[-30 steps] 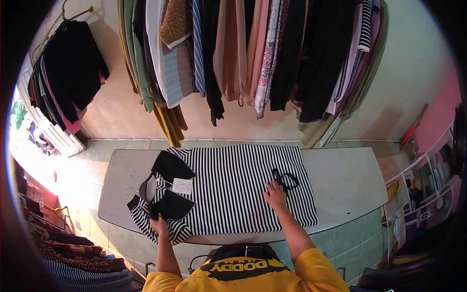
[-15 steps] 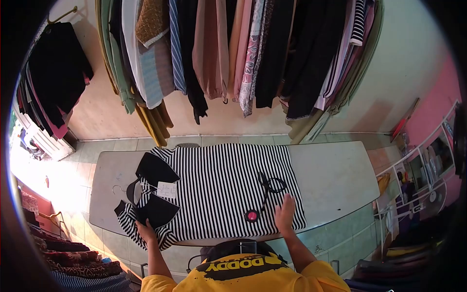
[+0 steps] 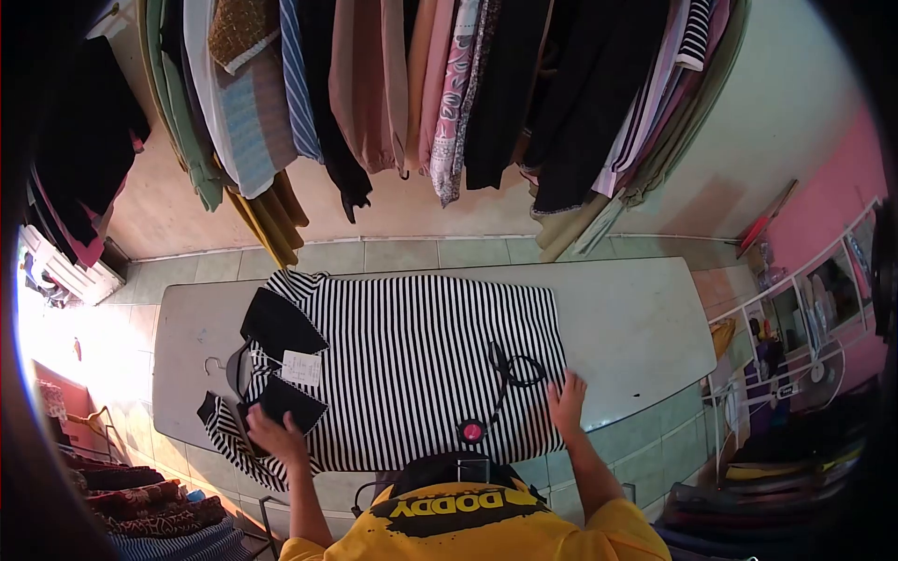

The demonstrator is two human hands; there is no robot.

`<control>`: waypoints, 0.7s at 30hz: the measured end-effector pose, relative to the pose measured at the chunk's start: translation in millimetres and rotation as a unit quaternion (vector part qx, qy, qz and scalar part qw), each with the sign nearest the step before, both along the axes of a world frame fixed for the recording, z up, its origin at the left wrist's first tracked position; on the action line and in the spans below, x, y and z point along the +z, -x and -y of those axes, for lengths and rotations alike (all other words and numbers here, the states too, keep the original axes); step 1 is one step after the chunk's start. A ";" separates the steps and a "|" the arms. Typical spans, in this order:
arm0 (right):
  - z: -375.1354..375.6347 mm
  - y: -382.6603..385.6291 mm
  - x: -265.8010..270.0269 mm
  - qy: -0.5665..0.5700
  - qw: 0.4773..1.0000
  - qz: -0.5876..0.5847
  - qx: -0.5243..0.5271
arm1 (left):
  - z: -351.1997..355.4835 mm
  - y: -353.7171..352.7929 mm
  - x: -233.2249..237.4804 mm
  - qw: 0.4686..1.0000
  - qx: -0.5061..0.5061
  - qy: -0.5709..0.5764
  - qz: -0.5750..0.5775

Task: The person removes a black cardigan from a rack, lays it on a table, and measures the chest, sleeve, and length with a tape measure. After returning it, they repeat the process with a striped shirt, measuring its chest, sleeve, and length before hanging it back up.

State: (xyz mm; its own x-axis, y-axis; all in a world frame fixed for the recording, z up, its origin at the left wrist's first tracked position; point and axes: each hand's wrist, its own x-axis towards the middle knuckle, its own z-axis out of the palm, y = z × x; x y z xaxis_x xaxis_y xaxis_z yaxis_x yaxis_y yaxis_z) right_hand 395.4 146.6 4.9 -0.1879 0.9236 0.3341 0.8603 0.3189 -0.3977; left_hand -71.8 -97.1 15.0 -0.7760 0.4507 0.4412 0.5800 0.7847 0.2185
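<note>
A black-and-white striped garment [image 3: 421,365] lies spread over the white table [image 3: 636,318]. Its black collar [image 3: 281,323] is at the left, with a white tag [image 3: 301,368] between the collar flaps and a dark hanger [image 3: 239,370] in the neck. My left hand [image 3: 279,438] is over the lower collar flap and sleeve, fingers apart. Beside the garment's right edge, my right hand [image 3: 567,406] has its fingers spread and holds nothing. A black cord [image 3: 520,370] lies on the stripes, with a round black-and-pink item [image 3: 471,431] at its lower end.
Clothes [image 3: 365,93] hang in a row above the far side of the table. Folded fabrics [image 3: 159,510] are stacked at the lower left, and more dark piles [image 3: 748,505] at the lower right. A white rack [image 3: 795,318] stands at the right.
The fingers of my left hand have come off the collar edge and spread. My right hand has moved slightly right, to the garment's edge. The whole view has shifted a little.
</note>
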 end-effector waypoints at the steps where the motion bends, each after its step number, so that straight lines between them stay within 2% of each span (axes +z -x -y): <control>1: -29.2 4.7 -0.1 -0.022 1.000 -0.015 -0.013 | -14.1 -17.5 5.9 0.997 -0.050 0.010 0.057; 3: -93.7 6.8 -24.4 -0.032 0.997 -0.054 -0.047 | -30.3 -43.3 4.6 0.977 -0.132 0.049 0.162; 4: -124.2 10.3 -32.2 0.011 0.994 -0.081 -0.077 | -31.2 -50.3 -9.2 0.964 -0.159 0.075 0.199; 5: -151.3 12.3 -43.1 0.049 0.989 -0.111 -0.081 | -31.8 -57.1 -10.6 0.966 -0.149 0.087 0.190; 6: -167.2 24.3 -31.2 0.177 0.959 -0.191 -0.116 | -34.2 -61.2 -10.3 0.968 -0.140 0.100 0.180; 8: -200.5 36.8 -22.9 0.370 0.895 -0.194 -0.155 | -37.1 -61.2 -6.5 0.968 -0.128 0.113 0.184; 9: -206.3 41.2 -20.2 0.371 0.896 -0.193 -0.151 | -38.2 -63.2 -4.3 0.967 -0.126 0.112 0.190; 10: -201.1 52.6 -8.9 0.395 0.843 -0.340 -0.134 | -39.2 -63.7 0.5 0.966 -0.125 0.112 0.194; 11: -195.0 62.3 -1.2 0.411 0.766 -0.480 -0.115 | -38.7 -63.0 -1.7 0.968 -0.129 0.109 0.188; 12: -188.2 75.2 -8.1 0.297 0.814 -0.498 -0.017 | -37.9 -61.8 -2.9 0.968 -0.133 0.107 0.182; 13: -175.9 75.7 -11.8 0.238 0.906 -0.351 0.005 | -38.2 -61.9 -3.4 0.970 -0.133 0.102 0.176; 14: -147.7 92.0 23.6 0.169 0.967 -0.189 0.029 | -37.8 -61.6 -5.0 0.970 -0.134 0.102 0.173; 15: -120.1 99.4 30.3 0.157 0.976 -0.103 0.115 | -38.2 -61.9 -3.9 0.970 -0.131 0.105 0.177; 16: -90.2 99.2 29.6 0.141 0.969 -0.015 0.201 | -39.3 -62.1 -2.3 0.969 -0.128 0.107 0.182; 17: -71.2 96.8 32.8 0.110 0.931 0.046 0.345 | -40.0 -62.3 -0.9 0.968 -0.126 0.109 0.185; 18: -58.3 93.3 34.0 0.076 0.867 0.105 0.481 | -41.0 -62.6 0.4 0.968 -0.124 0.111 0.185; 21: -42.7 85.3 29.9 0.112 0.839 0.158 0.508 | -40.6 -62.7 -0.8 0.969 -0.122 0.110 0.186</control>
State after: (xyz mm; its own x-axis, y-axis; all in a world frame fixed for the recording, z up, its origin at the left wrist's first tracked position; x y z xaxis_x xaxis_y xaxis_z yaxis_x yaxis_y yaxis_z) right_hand 310.1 189.4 34.7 -0.9633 0.2651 -0.0412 0.2624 0.8993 -0.3499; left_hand -9.1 -56.5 14.3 -0.7207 0.6928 0.0240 0.6681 0.6850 0.2905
